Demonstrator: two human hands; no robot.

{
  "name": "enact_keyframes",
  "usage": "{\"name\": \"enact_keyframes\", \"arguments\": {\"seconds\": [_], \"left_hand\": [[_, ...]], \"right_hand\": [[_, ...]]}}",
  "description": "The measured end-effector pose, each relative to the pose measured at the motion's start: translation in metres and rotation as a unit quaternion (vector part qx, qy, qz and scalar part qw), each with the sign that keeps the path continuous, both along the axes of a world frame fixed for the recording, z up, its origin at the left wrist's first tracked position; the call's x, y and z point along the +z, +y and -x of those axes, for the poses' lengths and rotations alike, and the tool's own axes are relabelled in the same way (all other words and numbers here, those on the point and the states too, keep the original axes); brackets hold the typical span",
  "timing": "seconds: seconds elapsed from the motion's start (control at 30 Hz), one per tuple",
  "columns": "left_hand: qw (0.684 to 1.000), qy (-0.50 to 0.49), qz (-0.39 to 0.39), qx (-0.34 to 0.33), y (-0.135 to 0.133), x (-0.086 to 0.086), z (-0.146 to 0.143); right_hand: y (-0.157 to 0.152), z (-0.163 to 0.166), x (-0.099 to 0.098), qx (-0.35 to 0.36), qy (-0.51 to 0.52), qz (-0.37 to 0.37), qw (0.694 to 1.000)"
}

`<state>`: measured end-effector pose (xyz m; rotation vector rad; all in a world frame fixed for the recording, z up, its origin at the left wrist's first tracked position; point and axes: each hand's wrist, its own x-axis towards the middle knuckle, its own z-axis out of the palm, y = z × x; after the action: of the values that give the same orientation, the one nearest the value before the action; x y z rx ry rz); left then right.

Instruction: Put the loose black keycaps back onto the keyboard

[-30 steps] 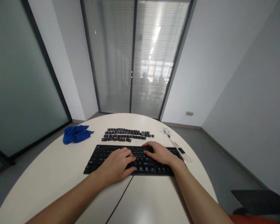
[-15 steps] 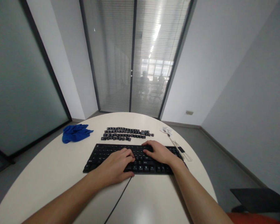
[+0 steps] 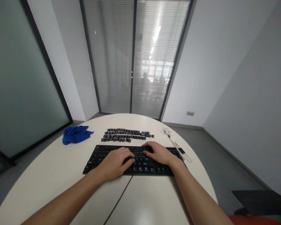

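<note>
A black keyboard [image 3: 96, 154] lies across the table in front of me, its lower edge lined with wide lettered keys. My left hand [image 3: 117, 161] rests over its middle, fingers bent down toward the keys and the thumb apart from them. Parts of the keyboard show in the gap between thumb and fingers. On the right half, my right hand [image 3: 158, 152] lies with fingers reaching to the far edge and the thumb spread away. The fingertips of both hands are partly hidden. Just behind the keyboard, loose black keycaps [image 3: 124, 137] are laid out in several rows.
A crumpled blue cloth [image 3: 76, 135] lies at the table's left. On the right are a crumpled white thing [image 3: 168, 131] and a thin wire tool [image 3: 178, 148] with a dark piece. The round table [image 3: 49, 165] has a dark seam. A dark chair part [image 3: 259, 201] stands lower right.
My left thumb has moved up from the keyboard's near edge toward the fingers, and the left hand has shifted slightly left. The right hand has hardly moved.
</note>
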<state>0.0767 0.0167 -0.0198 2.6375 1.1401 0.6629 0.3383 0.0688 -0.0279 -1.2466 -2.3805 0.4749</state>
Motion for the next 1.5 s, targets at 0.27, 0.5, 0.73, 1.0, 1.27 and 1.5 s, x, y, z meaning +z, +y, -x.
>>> {"name": "enact_keyframes", "arguments": {"seconds": [0.27, 0.5, 0.73, 1.0, 1.27, 1.5], "left_hand": [[0.99, 0.051, -0.075, 0.109, 0.053, -0.004, 0.006], [0.98, 0.142, -0.122, 0.072, 0.089, 0.001, 0.0], [0.983, 0.148, -0.102, 0.042, 0.099, -0.002, -0.009], [0.992, 0.065, -0.089, 0.063, 0.078, 0.001, -0.009], [0.994, -0.092, 0.038, 0.032, 0.027, -0.009, 0.013], [0.988, -0.104, 0.115, -0.008, 0.029, -0.011, 0.022]], "right_hand": [[-0.001, 0.003, 0.004, -0.003, -0.003, 0.006, 1.0], [-0.001, 0.002, 0.003, -0.003, 0.0, 0.011, 1.0], [-0.002, 0.003, 0.003, -0.001, -0.002, 0.011, 1.0], [-0.002, 0.001, 0.003, -0.003, -0.001, 0.013, 1.0], [-0.004, 0.0, 0.006, -0.009, 0.002, 0.014, 1.0], [-0.002, -0.002, 0.003, -0.008, 0.005, 0.016, 1.0]]}}
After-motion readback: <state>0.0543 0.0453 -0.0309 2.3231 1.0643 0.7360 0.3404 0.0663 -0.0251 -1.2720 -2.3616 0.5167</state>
